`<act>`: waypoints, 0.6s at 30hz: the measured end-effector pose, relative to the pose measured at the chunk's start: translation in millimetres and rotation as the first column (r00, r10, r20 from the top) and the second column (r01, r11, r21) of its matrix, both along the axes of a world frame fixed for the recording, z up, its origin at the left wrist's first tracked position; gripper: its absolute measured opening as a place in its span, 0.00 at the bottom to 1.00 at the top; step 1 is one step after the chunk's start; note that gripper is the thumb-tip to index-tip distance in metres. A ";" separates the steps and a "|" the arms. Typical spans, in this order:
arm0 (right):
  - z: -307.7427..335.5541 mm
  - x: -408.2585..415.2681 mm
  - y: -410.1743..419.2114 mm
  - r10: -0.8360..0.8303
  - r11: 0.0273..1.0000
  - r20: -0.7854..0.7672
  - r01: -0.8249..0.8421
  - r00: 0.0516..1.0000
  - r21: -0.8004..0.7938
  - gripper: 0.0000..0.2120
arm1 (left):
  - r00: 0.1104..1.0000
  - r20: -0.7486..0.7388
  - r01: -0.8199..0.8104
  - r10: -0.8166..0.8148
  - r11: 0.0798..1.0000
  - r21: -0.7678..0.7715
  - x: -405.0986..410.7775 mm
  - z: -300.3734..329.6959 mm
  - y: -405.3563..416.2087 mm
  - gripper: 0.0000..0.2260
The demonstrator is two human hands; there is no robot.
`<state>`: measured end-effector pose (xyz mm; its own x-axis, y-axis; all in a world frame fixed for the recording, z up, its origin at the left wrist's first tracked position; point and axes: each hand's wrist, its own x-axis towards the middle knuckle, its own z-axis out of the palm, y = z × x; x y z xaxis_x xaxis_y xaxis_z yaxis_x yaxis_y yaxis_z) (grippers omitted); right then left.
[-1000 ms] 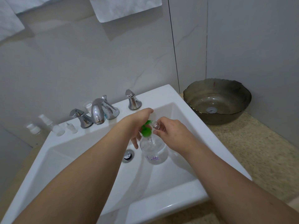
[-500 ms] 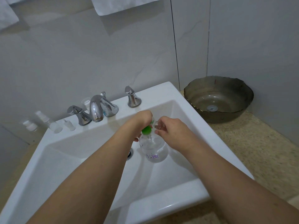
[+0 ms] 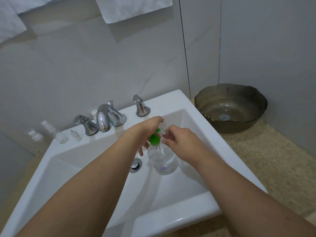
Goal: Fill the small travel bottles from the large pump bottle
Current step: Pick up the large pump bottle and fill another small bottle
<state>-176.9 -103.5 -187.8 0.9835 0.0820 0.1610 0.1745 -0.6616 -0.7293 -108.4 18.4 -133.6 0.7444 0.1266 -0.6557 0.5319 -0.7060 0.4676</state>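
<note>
Over white sink (image 3: 171, 101) | left hand (image 3: 147, 129) curled atop green pump (image 3: 154, 140) | right hand (image 3: 181, 142) pinching small bottle (image 3: 164, 132) | speckled counter (image 3: 265, 161), grey tile wall (image 3: 85, 65)

Pump bottle (image 3: 162, 161) label: purple handwritten characters low on the clear body, last one looks like 液; the rest is too blurred.
</note>
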 end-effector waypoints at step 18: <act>-3.7 1.2 -0.1 -0.015 0.999 -0.045 0.014 0.999 -0.033 0.08 | 0.996 0.063 -0.056 0.058 0.998 -0.040 0.6 -11.5 -2.1 0.22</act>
